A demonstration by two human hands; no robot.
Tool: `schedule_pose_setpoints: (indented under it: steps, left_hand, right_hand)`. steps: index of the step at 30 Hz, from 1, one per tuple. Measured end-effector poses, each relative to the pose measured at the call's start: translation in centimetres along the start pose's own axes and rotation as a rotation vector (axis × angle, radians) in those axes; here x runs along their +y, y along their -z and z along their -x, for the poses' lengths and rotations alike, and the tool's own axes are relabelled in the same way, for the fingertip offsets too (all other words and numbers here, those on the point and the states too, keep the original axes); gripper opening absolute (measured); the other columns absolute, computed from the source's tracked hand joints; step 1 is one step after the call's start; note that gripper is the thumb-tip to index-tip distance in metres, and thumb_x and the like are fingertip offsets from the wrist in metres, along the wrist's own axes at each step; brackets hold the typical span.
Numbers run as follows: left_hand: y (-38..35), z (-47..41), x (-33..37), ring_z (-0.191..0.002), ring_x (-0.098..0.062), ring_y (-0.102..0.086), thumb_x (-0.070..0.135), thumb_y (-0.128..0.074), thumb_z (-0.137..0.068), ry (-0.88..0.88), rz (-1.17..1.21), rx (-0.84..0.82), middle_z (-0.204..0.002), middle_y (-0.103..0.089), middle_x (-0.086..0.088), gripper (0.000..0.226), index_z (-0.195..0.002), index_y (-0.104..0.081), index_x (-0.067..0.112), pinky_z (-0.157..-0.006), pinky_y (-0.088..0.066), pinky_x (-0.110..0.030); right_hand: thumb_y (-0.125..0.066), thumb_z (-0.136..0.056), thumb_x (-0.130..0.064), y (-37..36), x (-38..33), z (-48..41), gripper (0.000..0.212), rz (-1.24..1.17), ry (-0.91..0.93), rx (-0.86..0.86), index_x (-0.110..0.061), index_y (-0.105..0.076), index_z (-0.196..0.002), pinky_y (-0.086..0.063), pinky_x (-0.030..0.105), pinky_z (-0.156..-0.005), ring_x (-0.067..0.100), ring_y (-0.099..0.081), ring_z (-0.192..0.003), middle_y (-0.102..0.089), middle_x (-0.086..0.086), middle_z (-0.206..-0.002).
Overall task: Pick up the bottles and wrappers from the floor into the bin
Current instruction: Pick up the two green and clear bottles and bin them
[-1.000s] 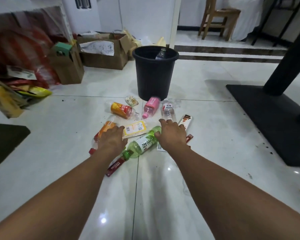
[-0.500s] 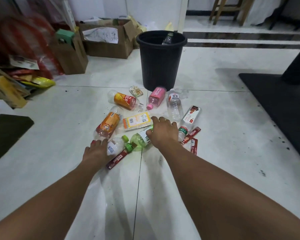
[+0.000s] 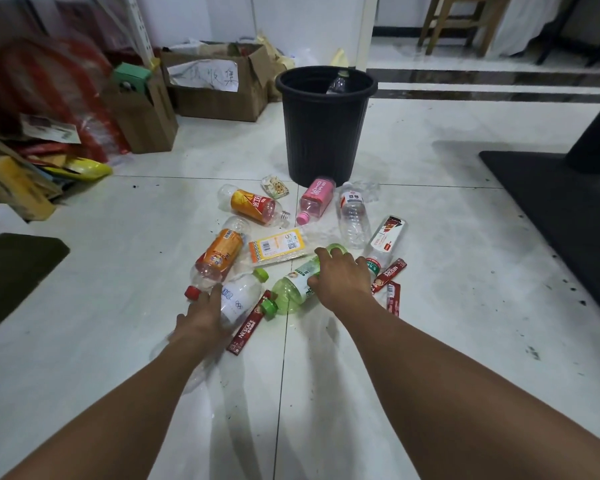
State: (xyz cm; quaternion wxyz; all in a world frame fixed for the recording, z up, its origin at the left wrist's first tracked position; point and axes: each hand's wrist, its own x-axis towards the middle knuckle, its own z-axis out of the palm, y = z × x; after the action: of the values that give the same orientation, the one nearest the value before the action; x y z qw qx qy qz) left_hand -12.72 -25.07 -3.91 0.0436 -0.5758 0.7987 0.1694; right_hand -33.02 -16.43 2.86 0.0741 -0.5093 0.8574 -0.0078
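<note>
White glossy floor tiles [image 3: 430, 237] carry a scatter of litter just before a black bin [image 3: 326, 133], which already holds one clear bottle [image 3: 338, 84]. The right hand [image 3: 340, 282] curls its fingers and thumb round a green bottle [image 3: 291, 291] lying on its side; its label's print is too small to read. The left hand [image 3: 205, 317] lies with nearly straight fingers against a clear green-capped bottle [image 3: 241, 296] with a white label. Between the two bottles lies a red sachet [image 3: 248, 327] reading NESCAFE. Beyond it a yellow wrapper [image 3: 278, 245] shows a barcode and a QR code. A pink bottle [image 3: 316, 200] touches the bin's foot. Toward the floor's far left corner, a cardboard box [image 3: 219, 98] bears a handwritten sheet.
</note>
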Motion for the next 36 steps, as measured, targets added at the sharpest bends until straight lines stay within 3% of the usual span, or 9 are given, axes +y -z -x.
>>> schedule_pose_setpoints:
  steps: [4,8,14,21,28,32,36]
  left_hand:
    - [2.8,-0.5,0.8,-0.121,-0.031,-0.045,0.038,-0.062,-0.086,-0.055,0.017,0.101,-0.142,-0.035,-0.012,0.083,-0.149,-0.012,0.017,-0.097,-0.04,-0.043]
    - [6.1,-0.8,0.8,-0.117,-0.033,-0.047,0.041,-0.069,-0.081,-0.09,0.053,0.196,-0.131,-0.04,-0.012,0.088,-0.147,-0.017,0.017,-0.095,-0.039,-0.044]
    - [9.7,-1.4,0.9,-0.122,-0.036,-0.043,0.026,-0.072,-0.079,-0.092,0.052,0.24,-0.134,-0.038,-0.015,0.089,-0.147,-0.016,0.016,-0.098,-0.036,-0.045]
    - [9.1,-2.0,1.3,-0.12,-0.034,-0.044,0.026,-0.069,-0.081,-0.116,0.047,0.259,-0.133,-0.039,-0.013,0.086,-0.148,-0.016,0.017,-0.098,-0.037,-0.046]
    - [7.4,-2.6,1.8,-0.116,-0.034,-0.046,0.032,-0.068,-0.082,-0.133,0.078,0.274,-0.129,-0.041,-0.013,0.084,-0.148,-0.017,0.016,-0.096,-0.038,-0.046]
    - [6.4,-3.2,1.9,-0.114,-0.032,-0.048,0.039,-0.067,-0.082,-0.148,0.072,0.295,-0.128,-0.043,-0.011,0.085,-0.148,-0.017,0.018,-0.093,-0.039,-0.044]
    - [5.9,-3.5,1.6,-0.113,-0.031,-0.049,0.043,-0.065,-0.083,-0.143,0.052,0.305,-0.128,-0.043,-0.01,0.084,-0.148,-0.016,0.019,-0.093,-0.04,-0.044]
  right_hand:
    - [-0.048,-0.095,-0.035,-0.2,-0.2,0.0,0.054,0.034,0.021,-0.024,-0.019,-0.034,-0.144,-0.028,0.041,-0.106,0.027,-0.044,-0.128,-0.047,0.008,-0.137]
    - [-0.054,-0.091,-0.031,-0.7,-0.3,0.2,0.056,0.087,0.06,-0.051,-0.02,-0.035,-0.143,-0.028,0.04,-0.107,0.027,-0.043,-0.129,-0.046,0.007,-0.138]
    - [-0.064,-0.086,-0.019,-2.0,-0.9,0.0,0.069,0.159,0.15,-0.053,-0.024,-0.03,-0.145,-0.026,0.04,-0.109,0.026,-0.04,-0.132,-0.043,0.005,-0.141]
    - [-0.07,-0.082,-0.013,-3.3,-1.0,-1.9,0.083,0.233,0.282,-0.034,-0.027,-0.023,-0.149,-0.016,0.043,-0.117,0.026,-0.022,-0.144,-0.024,0.006,-0.156]
    - [-0.065,-0.086,-0.005,-5.2,-0.5,-3.0,0.091,0.278,0.345,-0.165,-0.029,-0.009,-0.154,-0.004,0.045,-0.12,0.025,-0.002,-0.15,-0.007,0.003,-0.162]
    - [-0.066,-0.081,0.0,-6.3,-0.8,-3.8,0.095,0.264,0.376,-0.095,-0.027,-0.011,-0.153,-0.009,0.044,-0.119,0.028,-0.017,-0.146,-0.027,0.006,-0.154]
    - [-0.063,-0.083,-0.003,-6.8,-1.2,-4.0,0.071,0.32,0.398,-0.075,-0.017,-0.031,-0.145,-0.008,0.048,-0.119,0.028,-0.02,-0.144,-0.034,0.007,-0.147]
